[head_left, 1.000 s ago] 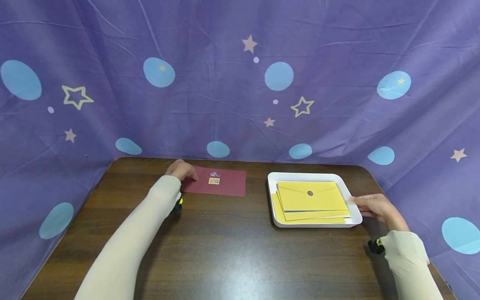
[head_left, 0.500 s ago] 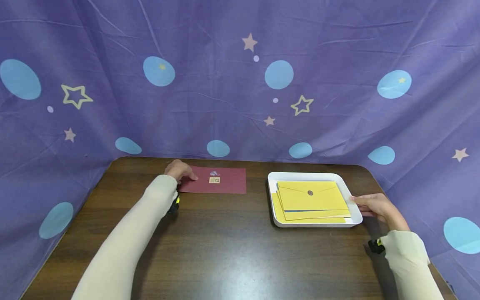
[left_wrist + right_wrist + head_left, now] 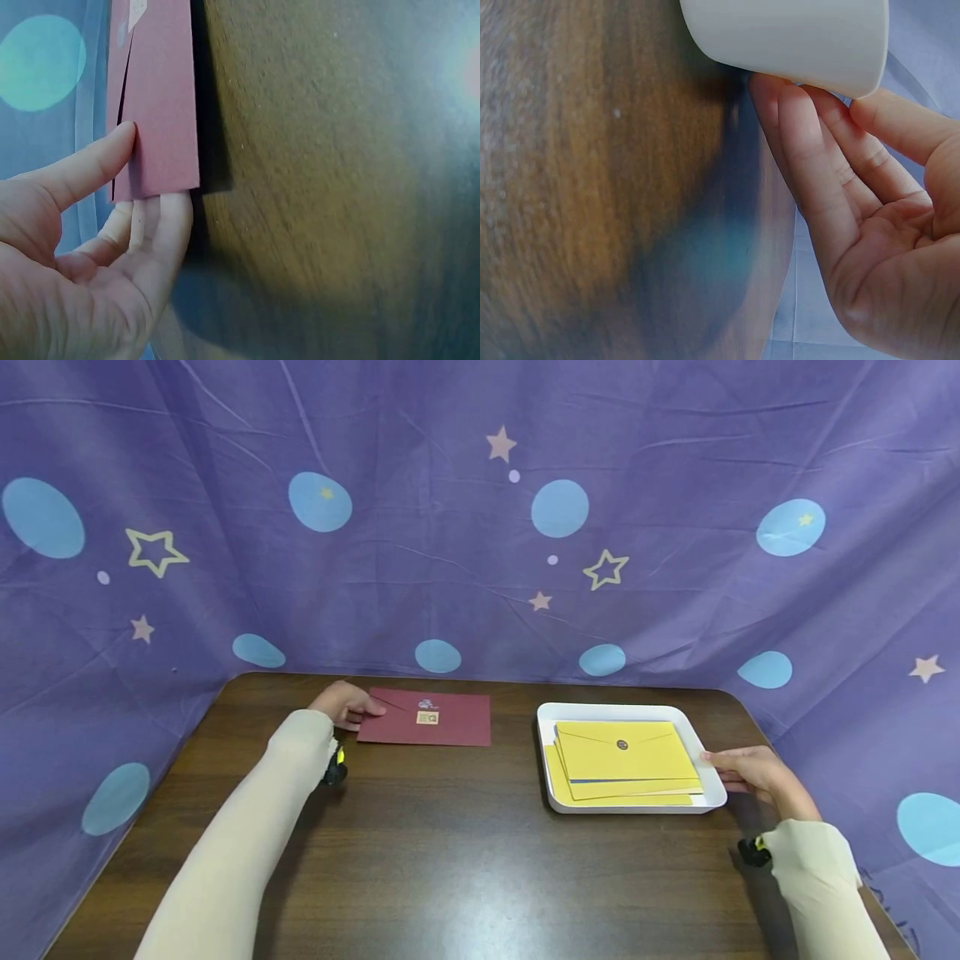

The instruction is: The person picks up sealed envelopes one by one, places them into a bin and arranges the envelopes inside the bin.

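At the back left of the table, my left hand (image 3: 345, 705) pinches the left end of a dark red envelope (image 3: 465, 720). Its thumb lies on top of the envelope and the fingers reach underneath, as the left wrist view shows. A small tan stamp-like sticker (image 3: 427, 717) marks the envelope's middle. My right hand (image 3: 753, 772) holds the right side of a white tray (image 3: 551, 714), thumb at the rim and fingertips against the underside of its wall. Inside the tray lies a stack of yellow envelopes (image 3: 637, 760), the top one closed with a round dark seal.
The brown wooden table (image 3: 465, 860) has a dark grain and reflects light near its front. A purple curtain (image 3: 420, 527) with stars and blue spots hangs around its back and sides. A black wrist device (image 3: 335, 768) sits at my left sleeve.
My left hand has shifted slightly left, and its fingers now show under the red envelope, whose near edge has risen a little in view. The right hand and tray stay put.
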The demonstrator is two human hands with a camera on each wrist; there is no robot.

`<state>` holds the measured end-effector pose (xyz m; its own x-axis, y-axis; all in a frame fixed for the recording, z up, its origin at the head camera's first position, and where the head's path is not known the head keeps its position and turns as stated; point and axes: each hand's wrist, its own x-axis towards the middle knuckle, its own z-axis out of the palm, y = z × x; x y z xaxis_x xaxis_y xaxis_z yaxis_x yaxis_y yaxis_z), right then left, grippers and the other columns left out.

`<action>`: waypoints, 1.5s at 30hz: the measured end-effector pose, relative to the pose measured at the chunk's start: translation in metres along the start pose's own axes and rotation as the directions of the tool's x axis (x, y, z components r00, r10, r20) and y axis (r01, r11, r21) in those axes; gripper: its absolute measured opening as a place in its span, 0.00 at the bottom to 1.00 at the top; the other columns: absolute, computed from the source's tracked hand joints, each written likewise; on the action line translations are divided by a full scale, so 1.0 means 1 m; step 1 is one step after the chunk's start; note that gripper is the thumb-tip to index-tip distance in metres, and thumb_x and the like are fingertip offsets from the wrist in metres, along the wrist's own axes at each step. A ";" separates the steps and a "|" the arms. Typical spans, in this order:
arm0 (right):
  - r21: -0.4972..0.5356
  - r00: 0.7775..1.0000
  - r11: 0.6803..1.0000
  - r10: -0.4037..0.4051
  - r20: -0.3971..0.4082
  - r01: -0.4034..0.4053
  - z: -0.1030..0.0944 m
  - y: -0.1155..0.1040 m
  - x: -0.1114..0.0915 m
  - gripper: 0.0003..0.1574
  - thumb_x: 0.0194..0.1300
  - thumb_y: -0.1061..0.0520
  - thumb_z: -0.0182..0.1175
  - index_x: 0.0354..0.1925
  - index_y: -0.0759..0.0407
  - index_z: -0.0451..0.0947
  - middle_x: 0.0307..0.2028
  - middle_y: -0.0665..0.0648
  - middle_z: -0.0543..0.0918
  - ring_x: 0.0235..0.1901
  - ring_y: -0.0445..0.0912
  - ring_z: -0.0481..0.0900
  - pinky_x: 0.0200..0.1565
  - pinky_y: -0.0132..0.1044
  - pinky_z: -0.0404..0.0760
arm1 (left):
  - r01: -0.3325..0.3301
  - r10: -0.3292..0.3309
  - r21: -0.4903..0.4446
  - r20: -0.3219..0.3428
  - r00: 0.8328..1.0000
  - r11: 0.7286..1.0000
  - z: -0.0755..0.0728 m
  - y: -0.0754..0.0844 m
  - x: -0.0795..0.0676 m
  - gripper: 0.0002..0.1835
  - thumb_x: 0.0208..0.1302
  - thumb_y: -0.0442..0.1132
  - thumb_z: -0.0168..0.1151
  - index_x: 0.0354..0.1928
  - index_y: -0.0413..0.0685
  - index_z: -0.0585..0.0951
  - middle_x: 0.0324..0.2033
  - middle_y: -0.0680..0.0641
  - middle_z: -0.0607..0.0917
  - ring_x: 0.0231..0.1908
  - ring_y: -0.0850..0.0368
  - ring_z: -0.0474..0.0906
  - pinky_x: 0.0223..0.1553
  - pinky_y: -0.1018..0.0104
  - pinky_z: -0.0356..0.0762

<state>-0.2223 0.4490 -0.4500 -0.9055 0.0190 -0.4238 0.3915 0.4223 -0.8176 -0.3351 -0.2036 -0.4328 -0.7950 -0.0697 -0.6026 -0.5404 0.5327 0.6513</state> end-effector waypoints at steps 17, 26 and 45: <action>0.008 1.000 1.000 -0.003 0.004 0.003 -0.002 0.000 0.002 0.29 0.73 0.54 0.61 0.54 0.82 0.76 0.30 0.48 0.89 0.31 0.38 0.87 0.37 0.35 0.89 | -0.089 0.109 -0.095 0.223 0.969 0.992 -0.015 -0.016 -0.002 0.35 0.78 0.28 0.46 0.80 0.34 0.44 0.78 0.33 0.55 0.74 0.44 0.62 0.66 0.61 0.77; 0.001 1.000 1.000 0.000 0.003 0.000 -0.001 0.000 0.001 0.28 0.73 0.53 0.62 0.54 0.80 0.78 0.30 0.47 0.89 0.32 0.37 0.87 0.38 0.35 0.89 | -0.085 0.129 -0.165 0.276 0.952 0.983 -0.017 -0.023 -0.002 0.34 0.79 0.28 0.44 0.79 0.31 0.43 0.79 0.33 0.52 0.77 0.43 0.55 0.72 0.61 0.69; -0.012 1.000 1.000 0.005 -0.022 -0.005 0.002 -0.001 -0.003 0.32 0.72 0.53 0.63 0.56 0.83 0.75 0.30 0.48 0.89 0.31 0.37 0.87 0.37 0.35 0.89 | -0.117 0.166 -0.185 0.277 0.946 0.976 -0.011 -0.028 -0.008 0.35 0.79 0.30 0.46 0.78 0.27 0.42 0.74 0.31 0.60 0.63 0.50 0.72 0.74 0.53 0.65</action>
<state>-0.2196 0.4466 -0.4493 -0.9072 0.0410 -0.4187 0.3938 0.4334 -0.8106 -0.3168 -0.2268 -0.4410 -0.7660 0.2561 -0.5896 -0.4851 0.3716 0.7916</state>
